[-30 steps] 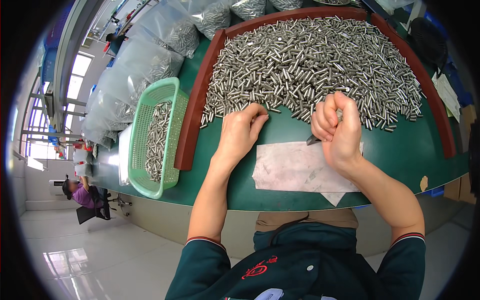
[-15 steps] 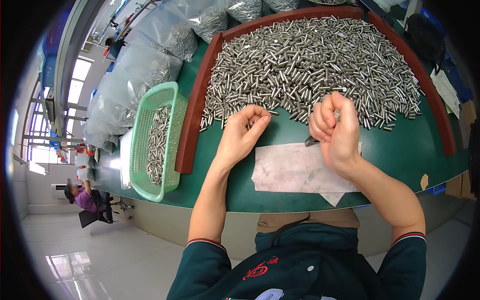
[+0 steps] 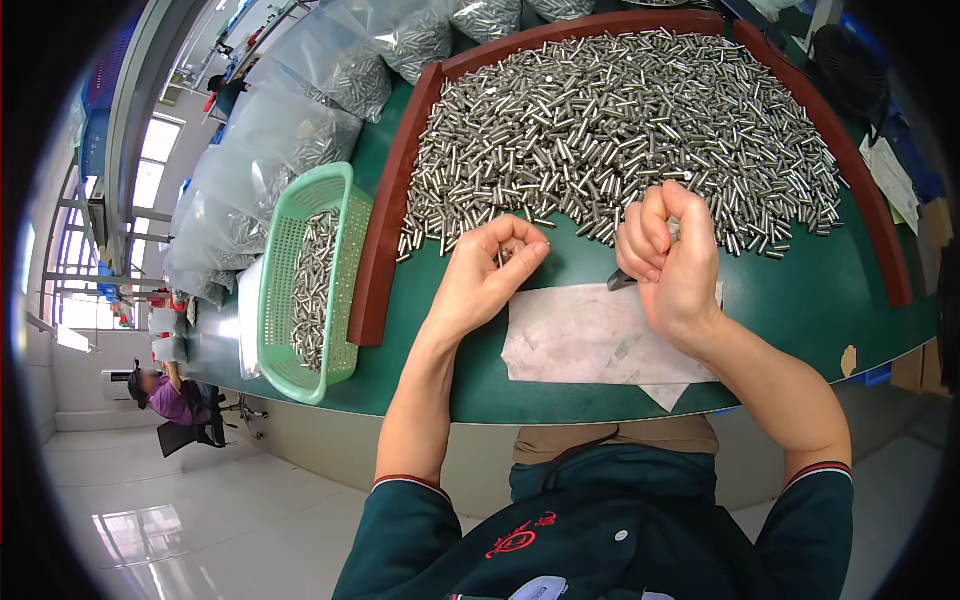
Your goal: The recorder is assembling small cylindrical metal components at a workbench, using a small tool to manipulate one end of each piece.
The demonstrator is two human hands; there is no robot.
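Observation:
A broad heap of small shiny metal pins (image 3: 620,130) covers the far part of the green table. Just below its near edge, my left hand (image 3: 488,268) is curled, thumb against the fingers. A bit of metal glints inside it, probably a pin, but the fingers mostly cover it. To its right my right hand (image 3: 668,262) is closed in a fist around a dark tool (image 3: 621,281); only its blunt end sticks out, so its kind is hidden. Beneath the hands lies a stained whitish cloth (image 3: 575,335), flat on the table.
Dark red wooden rails (image 3: 382,255) fence the heap. Left of them stands a light green plastic basket (image 3: 350,290) holding more pins. Clear bags (image 3: 290,130) of pins line the far left. A black fan-like object (image 3: 848,75) sits far right. A seated person (image 3: 172,398) is away left.
My left hand has shifted very slightly, its thumb tip a little to the right and lower. The right hand keeps its place and grip.

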